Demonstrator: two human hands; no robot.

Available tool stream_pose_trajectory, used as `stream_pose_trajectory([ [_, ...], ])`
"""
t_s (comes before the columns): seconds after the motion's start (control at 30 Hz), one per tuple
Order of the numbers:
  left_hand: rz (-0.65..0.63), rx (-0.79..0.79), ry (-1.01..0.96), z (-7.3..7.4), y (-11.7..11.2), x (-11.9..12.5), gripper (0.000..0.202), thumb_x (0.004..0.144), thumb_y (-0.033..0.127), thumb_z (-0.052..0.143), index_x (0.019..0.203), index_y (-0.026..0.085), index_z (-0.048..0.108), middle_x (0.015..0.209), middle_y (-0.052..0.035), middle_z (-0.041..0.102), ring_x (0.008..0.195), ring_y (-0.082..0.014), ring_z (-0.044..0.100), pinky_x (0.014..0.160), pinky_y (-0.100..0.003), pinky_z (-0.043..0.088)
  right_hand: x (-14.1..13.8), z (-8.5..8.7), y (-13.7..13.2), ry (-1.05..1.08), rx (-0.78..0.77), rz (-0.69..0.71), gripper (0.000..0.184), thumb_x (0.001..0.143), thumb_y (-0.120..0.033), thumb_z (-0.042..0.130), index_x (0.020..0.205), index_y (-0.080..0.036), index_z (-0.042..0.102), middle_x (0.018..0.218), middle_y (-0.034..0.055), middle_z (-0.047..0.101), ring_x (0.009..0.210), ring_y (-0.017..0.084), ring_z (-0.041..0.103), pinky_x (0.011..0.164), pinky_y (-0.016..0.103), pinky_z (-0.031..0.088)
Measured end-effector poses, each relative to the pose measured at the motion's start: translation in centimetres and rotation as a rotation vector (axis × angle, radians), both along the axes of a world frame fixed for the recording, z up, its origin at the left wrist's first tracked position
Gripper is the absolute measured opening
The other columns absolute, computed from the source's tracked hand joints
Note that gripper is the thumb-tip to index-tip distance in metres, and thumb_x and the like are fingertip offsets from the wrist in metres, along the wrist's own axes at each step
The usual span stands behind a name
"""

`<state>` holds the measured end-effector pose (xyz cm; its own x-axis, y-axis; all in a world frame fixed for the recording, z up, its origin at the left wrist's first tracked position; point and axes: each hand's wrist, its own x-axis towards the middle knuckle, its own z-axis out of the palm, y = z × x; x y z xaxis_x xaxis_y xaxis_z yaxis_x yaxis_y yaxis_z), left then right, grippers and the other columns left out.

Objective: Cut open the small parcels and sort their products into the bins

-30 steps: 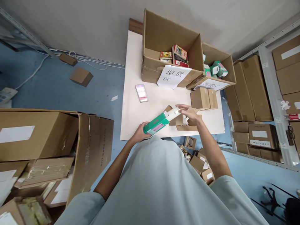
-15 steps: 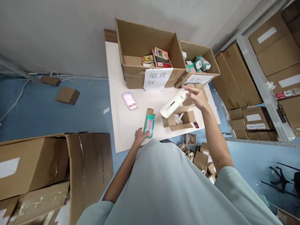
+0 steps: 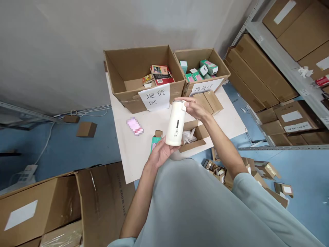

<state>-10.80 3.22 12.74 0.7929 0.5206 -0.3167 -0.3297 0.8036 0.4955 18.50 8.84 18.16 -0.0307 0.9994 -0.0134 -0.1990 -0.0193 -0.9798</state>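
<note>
A cream-coloured bottle (image 3: 175, 123) with dark lettering is held up between my two hands, slightly tilted. My right hand (image 3: 194, 108) grips it round the lid end. Under its base, my left hand (image 3: 162, 152) supports it with curled fingers. Partly hidden behind my left hand stands a green and pink product box (image 3: 155, 142), its brown flap raised. To the right of the bottle lies an opened small carton (image 3: 202, 133) with white packing material inside.
A large carton (image 3: 123, 97) with books and a smaller one (image 3: 189, 90) with green boxes stand at the table's back, both with paper signs. Brown boxes (image 3: 209, 102) lie before them. A pixelated pink item (image 3: 135, 126) lies left. Shelving (image 3: 277, 44) rises at right; cartons litter the floor.
My left hand has let go of the green box and come to the bottle's base. My right hand has brought the bottle left and more upright. The view has shifted.
</note>
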Motion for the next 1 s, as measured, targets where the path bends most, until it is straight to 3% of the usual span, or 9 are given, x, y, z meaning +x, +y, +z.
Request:
stream_pose_trajectory([
  [0.17,0.109,0.066,0.098,0.1,-0.6,4.0,0.070,0.086,0.058,0.097,0.142,0.022,0.075,0.149,-0.0137,0.078,0.144,-0.0403,0.072,0.128,-0.060,0.055,2.7,0.3,0.0,0.004,0.024,0.052,0.055,0.084,-0.063,0.088,0.125,-0.026,0.087,0.142,0.0105,0.084,0.147,0.036,0.068,0.125,0.057,0.053],
  [0.3,0.219,0.230,0.296,0.0,-0.7,7.4,0.078,0.084,0.056,0.098,0.151,0.025,0.070,0.159,-0.0139,0.072,0.153,-0.0391,0.065,0.128,-0.057,0.056,4.9,0.2,-0.1,-0.179,0.040,-0.035,0.050,0.091,-0.062,0.084,0.130,-0.031,0.087,0.154,0.0058,0.078,0.154,0.035,0.062,0.132,0.057,0.048],
  [0.4,0.323,0.428,0.503,-0.1,-0.8,9.8,0.081,0.084,0.057,0.097,0.153,0.026,0.070,0.162,-0.0147,0.068,0.154,-0.0389,0.063,0.125,-0.054,0.057,5.7,-1.1,-0.2,-0.311,0.000,-0.186,0.065,0.091,-0.076,0.080,0.135,-0.028,0.084,0.160,0.0088,0.074,0.156,0.036,0.060,0.135,0.056,0.044],
  [0.53,0.428,0.756,0.796,-0.3,-1.3,12.4,0.072,0.086,0.053,0.095,0.149,0.027,0.073,0.158,-0.0137,0.065,0.144,-0.0342,0.067,0.121,-0.046,0.060,5.5,-3.7,-0.6,-0.409,-0.095,-0.380,0.092,0.078,-0.083,0.091,0.146,-0.024,0.074,0.159,0.0154,0.072,0.152,0.039,0.063,0.135,0.054,0.044],
  [0.67,0.435,0.926,0.898,-0.3,-2.2,13.6,0.066,0.089,0.051,0.093,0.148,0.026,0.074,0.148,-0.0135,0.066,0.138,-0.0327,0.068,0.121,-0.046,0.059,5.3,-5.1,-1.0,-0.397,-0.095,-0.458,0.084,0.081,-0.084,0.088,0.142,-0.027,0.073,0.150,0.0130,0.076,0.147,0.036,0.066,0.132,0.050,0.047],
  [0.8,0.352,0.831,0.784,-0.1,-2.5,13.5,0.075,0.090,0.059,0.092,0.152,0.025,0.069,0.154,-0.0152,0.067,0.140,-0.0339,0.070,0.122,-0.046,0.058,5.8,-4.1,-1.3,-0.256,-0.041,-0.375,0.078,0.080,-0.083,0.088,0.135,-0.029,0.075,0.151,0.0097,0.076,0.150,0.033,0.063,0.131,0.048,0.050],
  [0.9,0.247,0.571,0.587,0.2,-2.2,13.1,0.083,0.089,0.076,0.087,0.150,0.022,0.070,0.153,-0.0173,0.072,0.151,-0.0405,0.065,0.123,-0.051,0.058,6.1,-2.4,-1.6,-0.053,-0.030,-0.249,0.077,0.080,-0.083,0.087,0.135,-0.031,0.074,0.147,0.0077,0.078,0.148,0.033,0.066,0.127,0.048,0.055],
  [1.0,0.098,0.288,0.350,0.8,-1.8,12.9,0.090,0.087,0.092,0.077,0.138,0.018,0.076,0.148,-0.0208,0.076,0.154,-0.0481,0.061,0.121,-0.063,0.059,5.7,-1.1,-1.9,0.150,-0.074,-0.136,0.083,0.085,-0.094,0.072,0.138,-0.031,0.072,0.135,0.0079,0.083,0.139,0.034,0.073,0.113,0.048,0.066],
])
